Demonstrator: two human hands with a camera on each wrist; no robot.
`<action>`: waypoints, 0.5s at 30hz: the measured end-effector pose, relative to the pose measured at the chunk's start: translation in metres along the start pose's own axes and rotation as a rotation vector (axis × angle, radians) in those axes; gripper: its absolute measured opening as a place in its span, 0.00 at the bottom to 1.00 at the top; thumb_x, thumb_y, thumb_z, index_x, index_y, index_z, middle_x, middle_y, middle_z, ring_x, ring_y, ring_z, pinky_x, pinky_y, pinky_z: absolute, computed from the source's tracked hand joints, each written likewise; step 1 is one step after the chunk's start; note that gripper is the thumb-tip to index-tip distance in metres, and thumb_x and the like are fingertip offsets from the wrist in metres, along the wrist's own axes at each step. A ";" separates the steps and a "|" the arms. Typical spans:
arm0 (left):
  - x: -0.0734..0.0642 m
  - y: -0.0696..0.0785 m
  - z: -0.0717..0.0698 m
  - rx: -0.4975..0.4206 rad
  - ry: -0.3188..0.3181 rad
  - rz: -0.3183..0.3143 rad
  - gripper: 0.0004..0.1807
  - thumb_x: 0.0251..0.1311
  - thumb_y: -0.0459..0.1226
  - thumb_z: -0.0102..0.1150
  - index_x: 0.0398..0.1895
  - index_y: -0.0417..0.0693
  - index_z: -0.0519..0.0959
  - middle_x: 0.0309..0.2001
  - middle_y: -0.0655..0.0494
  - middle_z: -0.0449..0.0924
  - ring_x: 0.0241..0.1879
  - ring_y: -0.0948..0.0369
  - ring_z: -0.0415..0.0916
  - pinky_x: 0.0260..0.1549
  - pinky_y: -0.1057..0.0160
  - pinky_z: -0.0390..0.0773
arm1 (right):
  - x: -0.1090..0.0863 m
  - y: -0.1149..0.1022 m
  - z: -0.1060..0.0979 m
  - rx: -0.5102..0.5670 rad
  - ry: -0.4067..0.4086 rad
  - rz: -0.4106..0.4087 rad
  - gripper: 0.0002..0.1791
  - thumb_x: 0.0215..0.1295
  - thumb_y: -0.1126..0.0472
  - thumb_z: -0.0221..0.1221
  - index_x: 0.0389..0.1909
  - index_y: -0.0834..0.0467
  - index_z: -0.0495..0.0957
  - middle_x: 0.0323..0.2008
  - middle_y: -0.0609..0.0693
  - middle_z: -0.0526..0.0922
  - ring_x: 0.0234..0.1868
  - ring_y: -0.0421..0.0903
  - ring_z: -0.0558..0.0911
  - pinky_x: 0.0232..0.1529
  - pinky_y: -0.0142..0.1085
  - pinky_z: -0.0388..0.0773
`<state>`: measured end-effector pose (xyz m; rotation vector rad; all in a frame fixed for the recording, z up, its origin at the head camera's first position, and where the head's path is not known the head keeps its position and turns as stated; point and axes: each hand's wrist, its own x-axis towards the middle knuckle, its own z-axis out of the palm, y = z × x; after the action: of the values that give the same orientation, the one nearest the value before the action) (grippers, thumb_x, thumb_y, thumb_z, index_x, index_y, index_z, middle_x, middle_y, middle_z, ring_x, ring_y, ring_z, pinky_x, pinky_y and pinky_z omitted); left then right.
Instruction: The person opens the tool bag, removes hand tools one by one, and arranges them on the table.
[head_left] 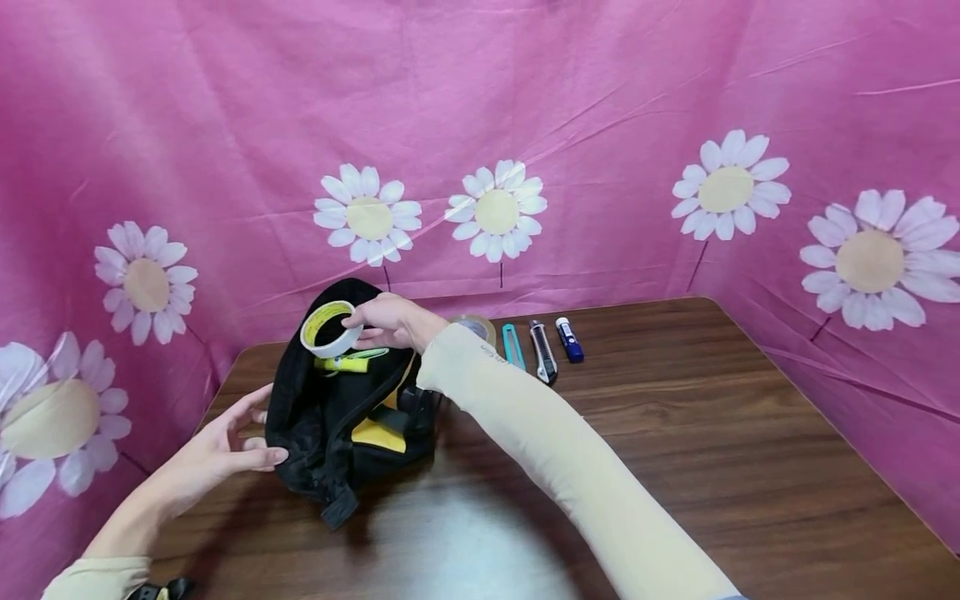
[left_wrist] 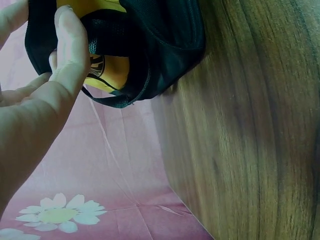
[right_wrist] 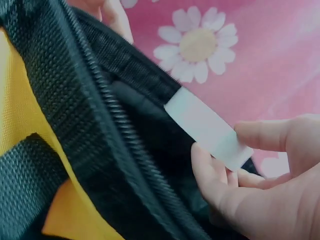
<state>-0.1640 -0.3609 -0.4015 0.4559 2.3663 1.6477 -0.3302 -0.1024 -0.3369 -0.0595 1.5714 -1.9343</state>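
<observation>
A black and yellow zippered tool bag (head_left: 288, 400) stands on the table with its mouth unzipped. My left hand (head_left: 217, 446) grips its left side, thumb at the front corner and fingers spread along the edge. Over the mouth, my right hand (head_left: 393, 321) pinches a roll of white tape (head_left: 337, 343) with a yellow inner core, holding it tilted. In the right wrist view, thumb and fingers close on the white tape roll (right_wrist: 207, 127) beside the bag's zipper (right_wrist: 120, 115). A yellow-green stick-shaped item (head_left: 342, 364) with a pale green loop shows inside the bag.
Right of the bag lie a clear tape roll (head_left: 489, 331), partly behind my right sleeve, a teal cutter (head_left: 513, 346), a grey and black utility knife (head_left: 543, 354) and a blue tube with a white cap (head_left: 570, 342). Pink flowered cloth (head_left: 600, 167) hangs around the wooden table (head_left: 712, 433).
</observation>
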 end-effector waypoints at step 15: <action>0.001 -0.002 -0.001 0.008 -0.022 0.043 0.47 0.65 0.23 0.59 0.81 0.48 0.45 0.56 0.45 0.69 0.44 0.52 0.85 0.41 0.61 0.82 | -0.056 -0.033 -0.042 -0.216 -0.203 -0.073 0.26 0.72 0.71 0.58 0.69 0.67 0.68 0.36 0.55 0.82 0.36 0.47 0.84 0.51 0.43 0.82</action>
<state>-0.1657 -0.3619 -0.4032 0.5273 2.3640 1.6440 -0.3178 -0.0359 -0.2999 -0.3961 1.6517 -1.7441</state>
